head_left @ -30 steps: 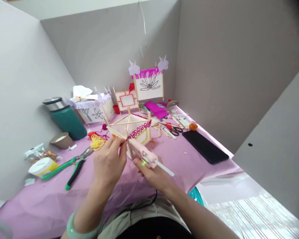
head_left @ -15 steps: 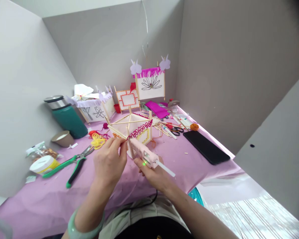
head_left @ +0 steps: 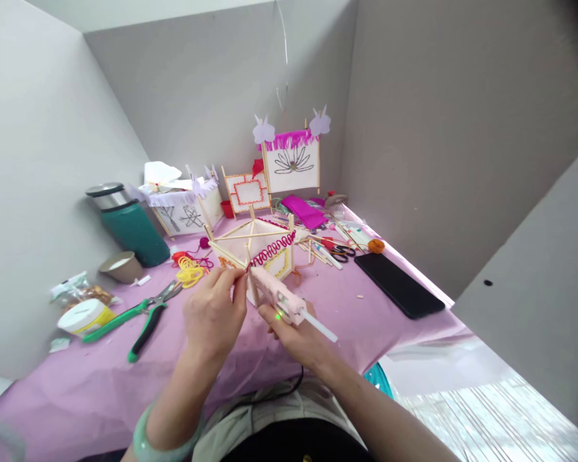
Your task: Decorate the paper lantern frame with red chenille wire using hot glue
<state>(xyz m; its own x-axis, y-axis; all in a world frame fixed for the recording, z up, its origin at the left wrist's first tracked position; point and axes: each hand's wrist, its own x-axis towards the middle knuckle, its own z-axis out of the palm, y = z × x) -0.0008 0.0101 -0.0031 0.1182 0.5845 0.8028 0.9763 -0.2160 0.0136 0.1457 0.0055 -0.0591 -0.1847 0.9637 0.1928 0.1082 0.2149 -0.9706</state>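
Observation:
A pale pink hot glue gun (head_left: 282,296) is held in my right hand (head_left: 298,333), fingers wrapped round its handle. A white glue stick (head_left: 320,325) pokes out of its back, and a small green light glows on its side. Its nozzle meets the near corner of a wooden-stick lantern frame (head_left: 231,236) with white panels. Looped magenta yarn (head_left: 272,250) runs along the frame's top edge to that corner. There my left hand (head_left: 214,308) is closed in a pinch at the yarn's end; the fingertips hide the very tip.
Left stand green-handled pliers (head_left: 147,321), a teal bottle (head_left: 135,234), a brown cup (head_left: 120,268) and yellow yarn (head_left: 189,273). To the right lie a black phone (head_left: 399,285), scissors (head_left: 341,251) and loose sticks. Decorated panels (head_left: 293,163) stand behind. A black cord (head_left: 296,384) hangs below the glue gun.
Almost nothing differs. Both hands and the glue gun stay at the frame's near corner; the whole view has shifted very slightly.

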